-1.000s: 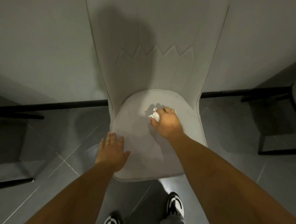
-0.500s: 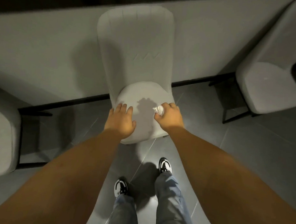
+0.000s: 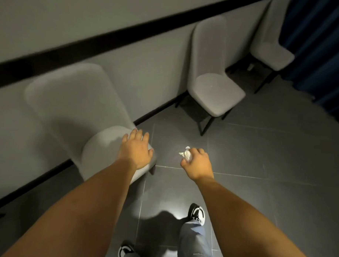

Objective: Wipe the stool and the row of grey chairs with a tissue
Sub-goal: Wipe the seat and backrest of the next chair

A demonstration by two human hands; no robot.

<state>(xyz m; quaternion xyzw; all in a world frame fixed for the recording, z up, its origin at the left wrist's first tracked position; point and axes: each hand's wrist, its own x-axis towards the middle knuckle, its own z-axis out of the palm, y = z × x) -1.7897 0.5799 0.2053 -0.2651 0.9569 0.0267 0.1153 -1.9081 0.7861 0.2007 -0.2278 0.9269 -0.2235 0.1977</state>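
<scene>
Grey chairs stand in a row along the wall. The nearest grey chair is at the left, and my left hand lies flat on the right front part of its seat, fingers spread. My right hand hovers over the dark floor to the right of that chair, shut on a crumpled white tissue that sticks out past my fingers. A second grey chair stands further right, and a third grey chair is in the far corner. No stool is in view.
Dark grey floor tiles stretch between the chairs and me. A dark blue curtain hangs at the right beside the third chair. A black strip runs along the grey wall. My shoes and trouser legs are at the bottom.
My view has swung right, showing further chairs. My right hand with the tissue has left the seat and is now over the floor. My left hand stays on the seat's front.
</scene>
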